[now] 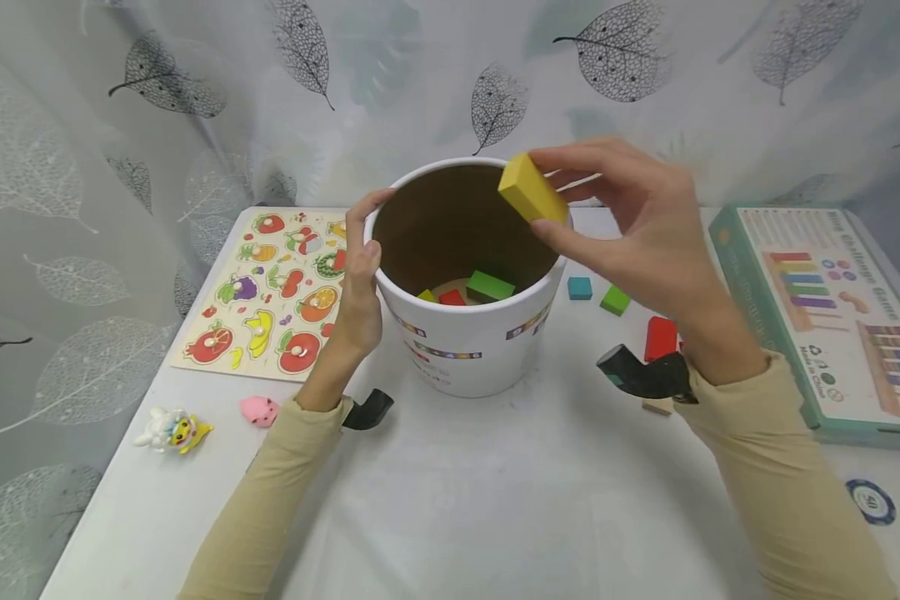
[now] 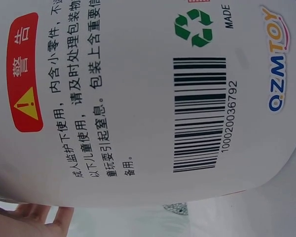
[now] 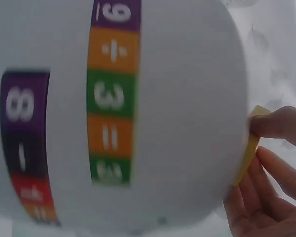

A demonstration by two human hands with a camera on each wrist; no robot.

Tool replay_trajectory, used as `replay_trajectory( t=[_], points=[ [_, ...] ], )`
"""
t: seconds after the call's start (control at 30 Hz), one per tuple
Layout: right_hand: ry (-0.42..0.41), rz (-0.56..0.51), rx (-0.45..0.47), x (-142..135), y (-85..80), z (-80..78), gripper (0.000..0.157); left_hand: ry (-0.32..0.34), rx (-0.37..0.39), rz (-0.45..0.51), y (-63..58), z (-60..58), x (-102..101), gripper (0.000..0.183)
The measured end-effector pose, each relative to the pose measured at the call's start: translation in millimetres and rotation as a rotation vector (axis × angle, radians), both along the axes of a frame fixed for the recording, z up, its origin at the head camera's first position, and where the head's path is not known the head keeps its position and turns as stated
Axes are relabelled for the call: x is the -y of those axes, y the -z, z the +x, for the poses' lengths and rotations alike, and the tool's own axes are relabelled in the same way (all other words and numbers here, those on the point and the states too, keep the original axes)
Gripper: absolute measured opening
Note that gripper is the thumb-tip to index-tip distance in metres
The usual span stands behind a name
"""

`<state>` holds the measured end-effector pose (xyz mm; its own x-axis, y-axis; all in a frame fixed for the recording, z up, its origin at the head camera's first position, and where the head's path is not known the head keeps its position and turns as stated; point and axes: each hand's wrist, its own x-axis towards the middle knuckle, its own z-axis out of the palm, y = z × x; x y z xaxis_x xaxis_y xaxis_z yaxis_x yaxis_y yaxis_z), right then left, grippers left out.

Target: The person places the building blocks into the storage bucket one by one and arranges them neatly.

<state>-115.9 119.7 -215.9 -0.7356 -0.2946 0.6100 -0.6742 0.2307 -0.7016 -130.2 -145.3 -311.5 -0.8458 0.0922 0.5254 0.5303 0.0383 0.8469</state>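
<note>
A white bucket (image 1: 468, 354) stands upright on the table, with a green block (image 1: 490, 287), a red block (image 1: 452, 297) and a bit of yellow visible inside. My left hand (image 1: 362, 283) holds its left side, the thumb at the rim and the fingers around the outside. Over the bucket's right rim, my right hand (image 1: 641, 212) pinches a yellow block (image 1: 534, 190) between thumb and fingers. In the right wrist view the bucket wall partly hides this yellow block (image 3: 247, 158). A barcode (image 2: 200, 114) and printed text fill the left wrist view.
A fruit puzzle board (image 1: 270, 292) lies left of the bucket, near a pink pig figure (image 1: 258, 411) and small toy figures (image 1: 172, 431). Blue (image 1: 580, 288), green (image 1: 615, 300) and red (image 1: 660, 338) blocks lie at the right, beside a game box (image 1: 832, 308) and a round chip (image 1: 871, 502).
</note>
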Motion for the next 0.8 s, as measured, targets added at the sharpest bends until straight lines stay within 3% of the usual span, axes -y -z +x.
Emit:
replay_trajectory(
  t=[0.3, 0.53, 0.8],
  points=[
    [-0.137, -0.107, 0.034, 24.7, 5.4, -6.9, 0.048, -0.010, 0.009, -0.019, 0.2, 0.3, 2.0, 0.075],
    [-0.166, -0.088, 0.014, 20.9, 6.1, -6.7, 0.048, 0.002, 0.002, -0.002, -0.7, 1.1, 0.9, 0.075],
    [-0.143, -0.046, -0.002, 10.9, 4.8, -7.6, 0.045, 0.006, -0.003, 0.005, -0.5, 0.9, -0.9, 0.074]
  ],
)
